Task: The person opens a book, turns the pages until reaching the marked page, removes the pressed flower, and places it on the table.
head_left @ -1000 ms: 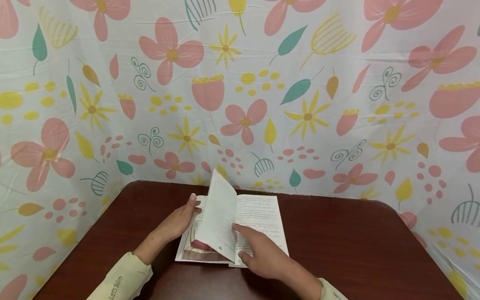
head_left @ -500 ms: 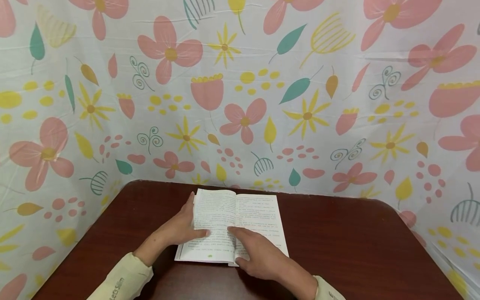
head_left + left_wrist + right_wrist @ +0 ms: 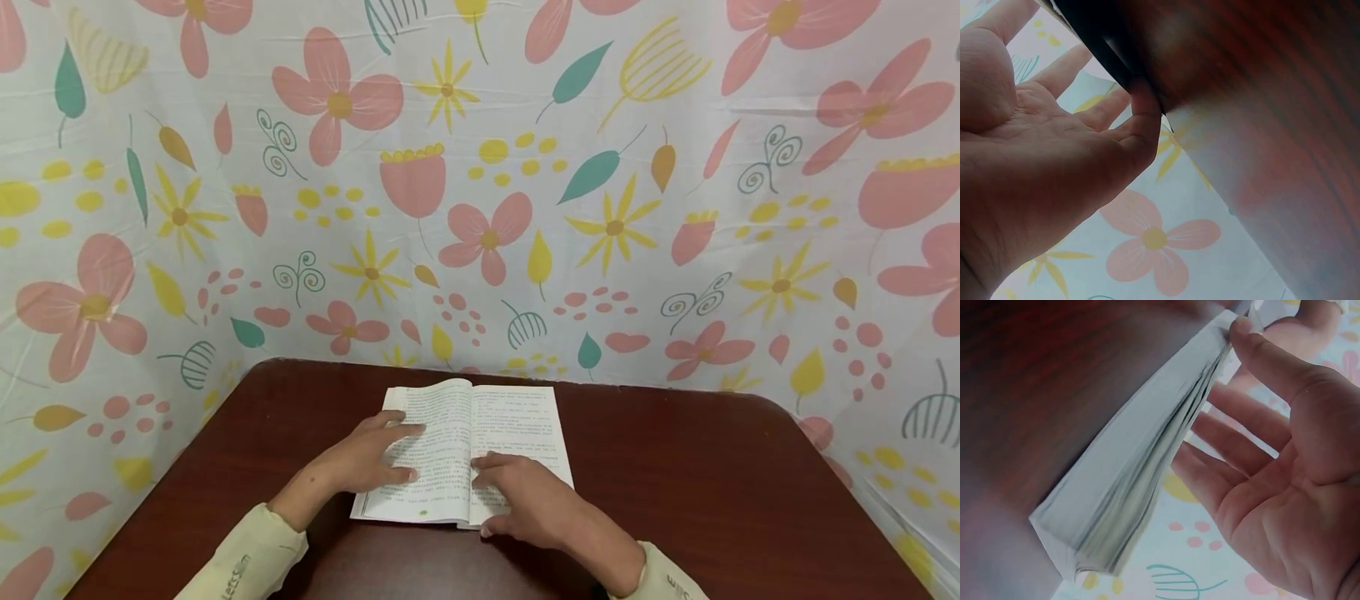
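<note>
An open book [image 3: 442,458] with printed text lies on the table, both pages facing up. My left hand [image 3: 363,458] rests on the left page, its fingers spread and the thumb toward the lower middle. On the lower part of the right page sits my right hand [image 3: 536,504], fingers loosely bent near the spine, thumb by the bottom edge. In the right wrist view the book's page edges [image 3: 1129,456] show as a thick stack beside my right hand [image 3: 1272,462]. In the left wrist view, a finger of my left hand [image 3: 1060,137] meets the book's dark edge.
The dark reddish-brown wooden table [image 3: 675,483] spreads to both sides of the book. Behind and beside it hangs a white cloth [image 3: 487,150] printed with pink, yellow and green flowers and leaves.
A raised leaf has come down flat on the left side, covering a picture page. My left hand has moved from the left edge onto that page. The right hand's fingers have shifted slightly right.
</note>
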A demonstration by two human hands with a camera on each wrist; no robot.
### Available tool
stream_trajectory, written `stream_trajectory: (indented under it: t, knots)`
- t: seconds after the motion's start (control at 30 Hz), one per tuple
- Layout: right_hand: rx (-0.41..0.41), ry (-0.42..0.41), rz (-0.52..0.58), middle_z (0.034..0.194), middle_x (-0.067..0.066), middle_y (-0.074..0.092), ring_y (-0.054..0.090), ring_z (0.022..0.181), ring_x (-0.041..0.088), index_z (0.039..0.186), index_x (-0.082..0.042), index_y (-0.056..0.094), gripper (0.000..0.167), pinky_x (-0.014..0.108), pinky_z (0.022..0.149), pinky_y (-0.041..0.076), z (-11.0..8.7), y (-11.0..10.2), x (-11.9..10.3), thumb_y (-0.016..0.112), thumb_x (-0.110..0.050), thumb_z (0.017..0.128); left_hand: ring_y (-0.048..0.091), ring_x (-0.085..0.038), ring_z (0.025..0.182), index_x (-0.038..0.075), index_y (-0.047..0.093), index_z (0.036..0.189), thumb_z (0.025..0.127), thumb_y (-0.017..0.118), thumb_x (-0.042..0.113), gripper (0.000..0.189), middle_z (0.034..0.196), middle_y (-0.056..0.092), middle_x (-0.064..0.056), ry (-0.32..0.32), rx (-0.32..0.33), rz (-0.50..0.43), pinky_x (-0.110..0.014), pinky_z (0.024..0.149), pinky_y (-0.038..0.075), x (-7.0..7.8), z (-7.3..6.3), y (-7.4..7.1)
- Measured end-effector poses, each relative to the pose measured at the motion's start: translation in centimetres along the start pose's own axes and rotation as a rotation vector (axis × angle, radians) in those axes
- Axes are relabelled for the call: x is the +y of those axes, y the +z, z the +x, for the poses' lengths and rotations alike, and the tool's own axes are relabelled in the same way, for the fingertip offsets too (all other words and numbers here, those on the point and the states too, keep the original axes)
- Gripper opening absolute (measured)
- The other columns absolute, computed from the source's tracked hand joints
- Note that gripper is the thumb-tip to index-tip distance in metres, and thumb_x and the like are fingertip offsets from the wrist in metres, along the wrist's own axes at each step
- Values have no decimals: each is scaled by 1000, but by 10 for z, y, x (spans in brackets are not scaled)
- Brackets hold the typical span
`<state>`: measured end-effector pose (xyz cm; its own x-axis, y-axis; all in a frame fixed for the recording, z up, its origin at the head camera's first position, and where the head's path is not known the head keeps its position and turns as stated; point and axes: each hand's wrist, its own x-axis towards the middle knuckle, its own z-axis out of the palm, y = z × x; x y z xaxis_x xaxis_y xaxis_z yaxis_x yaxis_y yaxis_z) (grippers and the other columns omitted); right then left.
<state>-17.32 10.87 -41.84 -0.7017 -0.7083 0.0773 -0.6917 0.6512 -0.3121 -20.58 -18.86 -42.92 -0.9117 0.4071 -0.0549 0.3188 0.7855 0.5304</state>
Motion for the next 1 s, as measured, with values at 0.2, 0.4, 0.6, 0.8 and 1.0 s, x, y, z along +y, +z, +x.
stream_trajectory:
  t: [0.2, 0.4, 0.6, 0.8, 1.0]
  knots:
    - [0, -86, -26, 134, 7, 72, 66, 130, 21, 106, -11, 83, 24, 33, 105, 53, 0, -7, 3, 91, -21, 86, 29, -43, 155, 17, 58, 154, 93, 85, 32, 69, 167, 36, -20, -8, 0, 0, -62, 117, 35, 1, 1, -1]
    - [4, -228, -52, 119, -1, 77, 71, 117, 11, 88, -15, 82, 11, 24, 94, 56, -5, -12, 6, 82, -6, 92, 28, -43, 155, 18, 58, 154, 93, 85, 32, 69, 167, 36, -19, -9, -2, 7, -62, 118, 35, 1, 2, -1]
    - [85, -319, -12, 85, -11, 70, 55, 79, -5, 75, -17, 69, 31, 10, 72, 44, -16, -15, 15, 76, 11, 85, 27, -42, 155, 19, 57, 155, 93, 84, 33, 69, 168, 34, -18, -14, -14, -2, -62, 118, 35, 1, 1, 0]
    - [74, -198, 38, 79, -16, 63, 48, 73, -4, 80, -21, 69, 31, 14, 66, 44, -34, -19, 34, 76, 9, 88, 27, -42, 155, 19, 56, 156, 93, 84, 34, 70, 168, 34, -18, -21, -24, -4, -63, 118, 35, 1, -2, -1]
    - [119, 64, 66, 94, -11, 75, 65, 83, 1, 94, -18, 80, 16, 25, 71, 56, -55, -25, 51, 82, -2, 90, 27, -42, 155, 20, 57, 156, 93, 84, 35, 70, 168, 34, -18, -22, -24, 6, -63, 117, 35, 1, -2, 0]
